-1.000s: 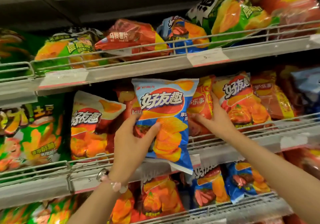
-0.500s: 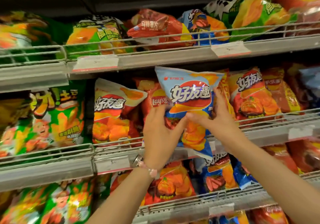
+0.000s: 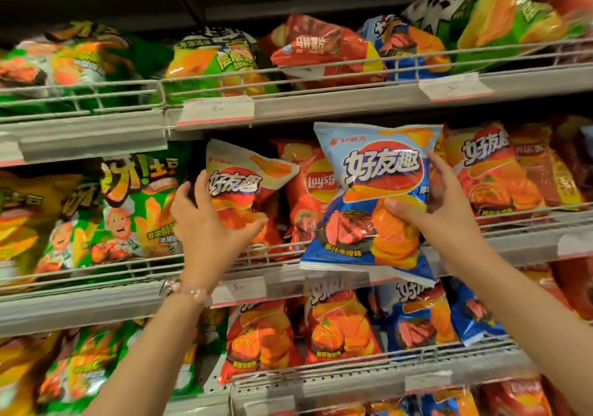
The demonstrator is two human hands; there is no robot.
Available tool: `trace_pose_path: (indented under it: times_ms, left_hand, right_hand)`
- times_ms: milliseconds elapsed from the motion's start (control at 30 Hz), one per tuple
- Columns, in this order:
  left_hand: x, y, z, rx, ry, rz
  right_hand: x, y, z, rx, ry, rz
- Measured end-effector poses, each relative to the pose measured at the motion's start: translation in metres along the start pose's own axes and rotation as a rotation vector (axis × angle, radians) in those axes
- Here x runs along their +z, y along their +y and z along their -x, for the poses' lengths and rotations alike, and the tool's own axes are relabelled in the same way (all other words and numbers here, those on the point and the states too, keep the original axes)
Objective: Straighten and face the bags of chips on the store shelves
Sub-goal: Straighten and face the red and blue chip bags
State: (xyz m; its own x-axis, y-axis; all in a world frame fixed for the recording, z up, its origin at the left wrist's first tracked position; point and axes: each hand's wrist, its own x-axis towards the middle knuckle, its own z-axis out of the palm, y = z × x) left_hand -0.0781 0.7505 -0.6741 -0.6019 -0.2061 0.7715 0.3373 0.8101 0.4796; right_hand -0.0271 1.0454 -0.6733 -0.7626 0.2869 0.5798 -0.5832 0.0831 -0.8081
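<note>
The right hand [image 3: 449, 210] now holds the glossy blue crinkled chip bag [image 3: 378, 197] alone, thumb across the bag's front and fingers curled round its right edge; half a second ago both hands were on it. The bag hangs upright and face-out in front of the middle wire shelf [image 3: 513, 245], its bottom seam lapping over the shelf's front rail. The left hand [image 3: 205, 223] has let go and moved left to the white-and-orange chip bag [image 3: 244, 191], gripping it with fingers behind its left edge and thumb on the lower front; that bag leans with its top corner tilted to the right, inside the shelf near the left end. Between the two bags stands a red Lay's bag [image 3: 308, 197]. A pink bead bracelet [image 3: 189, 290] circles the left wrist.
</note>
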Motion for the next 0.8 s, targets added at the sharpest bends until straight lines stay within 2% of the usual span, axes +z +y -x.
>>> trace_pose_path:
  times_ms: [133,267,333,600,800]
  left_hand:
    - [0.008,-0.015,-0.009,-0.064,-0.169,0.018]
    - [0.015,-0.02,-0.017,-0.091,-0.208,0.037]
    - [0.019,-0.021,-0.018,-0.102,-0.221,0.118]
    - [0.017,-0.029,-0.012,0.01,-0.002,0.402]
    - [0.017,-0.032,-0.004,0.085,0.098,0.478]
  right_hand:
    - [0.0,-0.001,0.0,0.004,-0.004,0.038]
    - [-0.002,-0.003,0.002,0.011,-0.017,0.074]
    - [-0.002,-0.004,0.004,-0.001,-0.018,0.089]
    - [0.003,0.0,0.006,-0.064,0.025,0.122]
    - [0.004,0.0,0.002,-0.069,0.025,0.161]
